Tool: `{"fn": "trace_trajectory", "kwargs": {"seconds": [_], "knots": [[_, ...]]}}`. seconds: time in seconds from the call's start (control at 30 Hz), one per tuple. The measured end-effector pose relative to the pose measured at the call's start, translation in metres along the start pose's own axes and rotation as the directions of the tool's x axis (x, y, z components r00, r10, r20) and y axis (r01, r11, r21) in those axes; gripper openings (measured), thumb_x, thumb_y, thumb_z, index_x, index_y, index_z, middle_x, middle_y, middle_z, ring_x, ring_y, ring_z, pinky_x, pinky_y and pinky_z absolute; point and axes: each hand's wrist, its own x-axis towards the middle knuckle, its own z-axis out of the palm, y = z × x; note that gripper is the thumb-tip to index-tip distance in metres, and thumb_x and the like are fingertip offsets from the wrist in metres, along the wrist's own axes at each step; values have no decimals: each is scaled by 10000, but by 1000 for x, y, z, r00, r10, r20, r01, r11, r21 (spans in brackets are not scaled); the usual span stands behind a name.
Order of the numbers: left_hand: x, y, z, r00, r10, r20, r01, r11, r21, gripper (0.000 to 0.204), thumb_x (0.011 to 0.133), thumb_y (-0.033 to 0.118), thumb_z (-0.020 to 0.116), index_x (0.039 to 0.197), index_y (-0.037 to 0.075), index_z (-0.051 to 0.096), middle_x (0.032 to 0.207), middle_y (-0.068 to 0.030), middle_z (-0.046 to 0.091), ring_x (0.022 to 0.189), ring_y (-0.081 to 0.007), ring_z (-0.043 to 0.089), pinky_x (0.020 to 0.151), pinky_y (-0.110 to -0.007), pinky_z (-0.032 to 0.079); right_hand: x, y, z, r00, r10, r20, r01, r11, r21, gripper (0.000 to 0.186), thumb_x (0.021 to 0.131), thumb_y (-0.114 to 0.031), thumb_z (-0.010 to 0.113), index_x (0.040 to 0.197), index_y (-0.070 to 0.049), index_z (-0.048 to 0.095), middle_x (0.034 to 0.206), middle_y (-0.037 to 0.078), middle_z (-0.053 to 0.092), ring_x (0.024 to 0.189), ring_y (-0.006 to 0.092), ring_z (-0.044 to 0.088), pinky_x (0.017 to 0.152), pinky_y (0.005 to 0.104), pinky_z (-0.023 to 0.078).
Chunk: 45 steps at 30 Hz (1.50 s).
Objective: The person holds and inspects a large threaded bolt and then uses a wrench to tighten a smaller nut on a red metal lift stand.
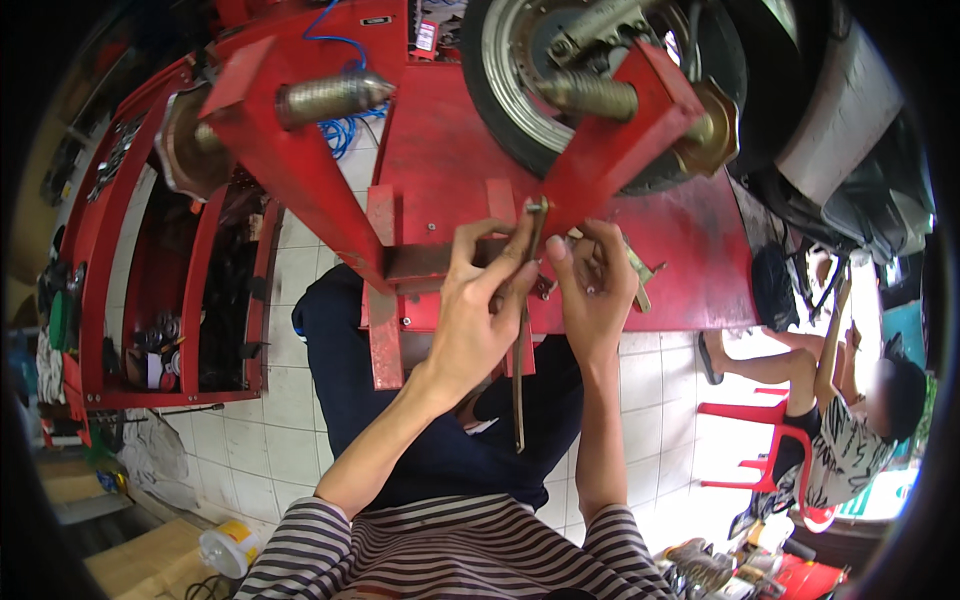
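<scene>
My left hand [472,310] grips a long, thin metal bar [519,400], which hangs down between my hands. A small bolt or pin [536,208] shows at the bar's upper end, beside the red upright [600,165] of a stand. My right hand [597,295] is closed just right of the bar, its fingers curled round something I cannot make out. Behind it, a brassy metal bracket [642,285] lies on the red platform [700,270]. The stand's left upright [290,170] and its crosspiece [420,262] are nearest my left hand. Both uprights carry threaded steel cones [330,100].
A motorcycle wheel [490,115] stands beyond the stand. A red tool trolley [95,330] is at left, near blue hose [340,135]. Another person [845,440] sits on a red plastic chair [740,410] at right. A white bucket [225,550] sits lower left.
</scene>
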Motion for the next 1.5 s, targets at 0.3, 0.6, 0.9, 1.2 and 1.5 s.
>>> {"fn": "trace_trajectory", "kwargs": {"seconds": [0.3, 0.6, 0.9, 1.2, 1.5], "knots": [[4, 5, 2, 985, -162, 61, 163, 986, -19, 413, 1003, 134, 578, 1411, 76, 548, 1192, -178, 467, 667, -149, 613, 538, -263, 577, -24, 44, -64, 918, 389, -79, -384, 921, 68, 204, 979, -106, 636, 1166, -40, 682, 753, -54, 447, 668, 30, 386, 624, 202, 356], [7, -2, 9, 983, -178, 54, 183, 978, -99, 410, 1011, 112, 577, 1413, 40, 540, 1245, -123, 449, 608, -129, 655, 439, -223, 482, -66, 114, -77, 931, 363, 33, -301, 816, -494, 198, 850, -153, 746, 1039, -99, 720, 934, 66, 599, 726, 210, 577, 673, 348, 478], [9, 4, 5, 965, -256, 64, 262, 957, -125, 384, 1004, 129, 587, 1383, 66, 578, 1162, -142, 490, 698, -136, 630, 541, -260, 546, -69, 125, -65, 947, 307, 93, -134, 642, -755, 239, 895, -285, 696, 1016, -79, 699, 993, 106, 622, 836, 330, 647, 682, 440, 513], [10, 2, 4, 971, -221, 92, 231, 965, -121, 427, 1006, 95, 577, 1425, 28, 521, 1190, -76, 484, 607, -102, 639, 422, -215, 462, -67, 126, -64, 944, 297, 144, -68, 602, -795, 229, 908, -250, 678, 1008, -44, 667, 1035, 146, 626, 865, 377, 646, 674, 479, 512], [9, 0, 5, 975, -217, 47, 221, 966, -132, 380, 985, 93, 609, 1363, 57, 597, 1118, -116, 519, 729, -127, 609, 571, -260, 528, -64, 129, -66, 909, 390, 148, -179, 686, -706, 225, 891, -256, 703, 986, -55, 663, 1012, 145, 630, 877, 364, 635, 723, 461, 497]]}}
